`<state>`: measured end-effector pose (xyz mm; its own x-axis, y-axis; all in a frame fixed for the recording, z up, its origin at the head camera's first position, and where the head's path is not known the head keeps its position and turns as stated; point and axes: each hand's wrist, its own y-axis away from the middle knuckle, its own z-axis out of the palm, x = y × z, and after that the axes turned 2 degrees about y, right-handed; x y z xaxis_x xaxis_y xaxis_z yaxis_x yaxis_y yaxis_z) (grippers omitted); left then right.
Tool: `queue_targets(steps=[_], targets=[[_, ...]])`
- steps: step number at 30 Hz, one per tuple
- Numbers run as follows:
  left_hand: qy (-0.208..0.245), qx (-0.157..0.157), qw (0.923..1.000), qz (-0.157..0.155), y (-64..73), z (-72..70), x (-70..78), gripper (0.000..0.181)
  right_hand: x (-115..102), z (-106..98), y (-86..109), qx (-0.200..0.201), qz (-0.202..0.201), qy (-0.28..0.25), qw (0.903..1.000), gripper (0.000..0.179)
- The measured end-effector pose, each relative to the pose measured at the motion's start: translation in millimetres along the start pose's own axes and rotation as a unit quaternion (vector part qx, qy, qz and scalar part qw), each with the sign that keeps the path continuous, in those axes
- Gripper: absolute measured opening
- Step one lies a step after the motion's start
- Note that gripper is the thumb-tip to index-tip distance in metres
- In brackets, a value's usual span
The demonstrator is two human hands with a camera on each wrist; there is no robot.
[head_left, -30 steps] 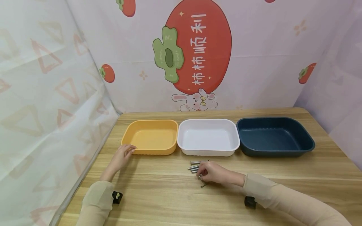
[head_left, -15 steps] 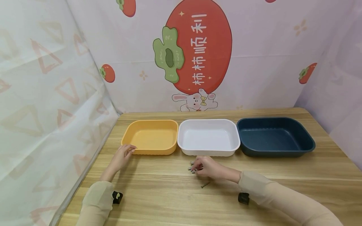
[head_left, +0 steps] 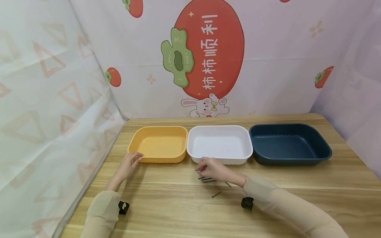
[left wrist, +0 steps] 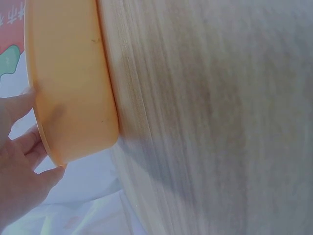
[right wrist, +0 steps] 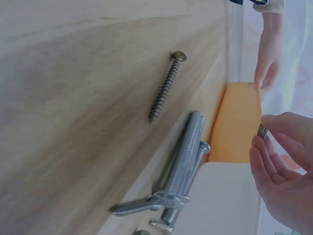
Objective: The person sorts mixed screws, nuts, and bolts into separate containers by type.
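Observation:
My right hand [head_left: 212, 169] pinches a small metal piece [right wrist: 262, 131], nut-like in size, between thumb and fingertips, just in front of the white tray [head_left: 219, 161]. Below that hand, several long silver bolts [right wrist: 183, 156] lie bunched together on the table, partly covered by it in the head view. A single screw [right wrist: 166, 88] with a brassy head lies apart from them, nearer the person. My left hand [head_left: 128, 165] holds the front left corner of the yellow tray [left wrist: 73, 83], with fingertips over the rim and some fingers hidden behind the wall.
The yellow, white and dark blue tray [head_left: 291, 162] stand side by side along the back of the wooden table [head_left: 166, 205]. Another thin screw [head_left: 228, 184] shows beneath the right wrist. Printed cloth [head_left: 268, 49] hangs behind and beside the table.
My right hand has moved left and away from the person, over the bolts and towards the white tray, uncovering the screw in front. The left hand has stayed on the yellow tray.

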<state>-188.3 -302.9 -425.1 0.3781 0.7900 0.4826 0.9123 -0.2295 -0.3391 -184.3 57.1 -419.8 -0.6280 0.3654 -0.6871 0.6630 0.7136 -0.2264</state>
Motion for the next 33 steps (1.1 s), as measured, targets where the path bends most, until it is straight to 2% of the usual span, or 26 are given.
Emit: queue_targets(steps=[19, 33], targets=[[-0.002, -0.002, 1.0000, -0.004, 0.3, -0.8, 1.9, 0.011, -11, 2, -35.2, 0.054, 0.033, -0.016, 0.9979, 0.012], [0.005, 0.002, 1.0000, -0.001, 0.1, -0.2, 0.5, 0.011, -12, 7, -57.1, 0.079, 0.064, -0.070, 0.9923, 0.016]])
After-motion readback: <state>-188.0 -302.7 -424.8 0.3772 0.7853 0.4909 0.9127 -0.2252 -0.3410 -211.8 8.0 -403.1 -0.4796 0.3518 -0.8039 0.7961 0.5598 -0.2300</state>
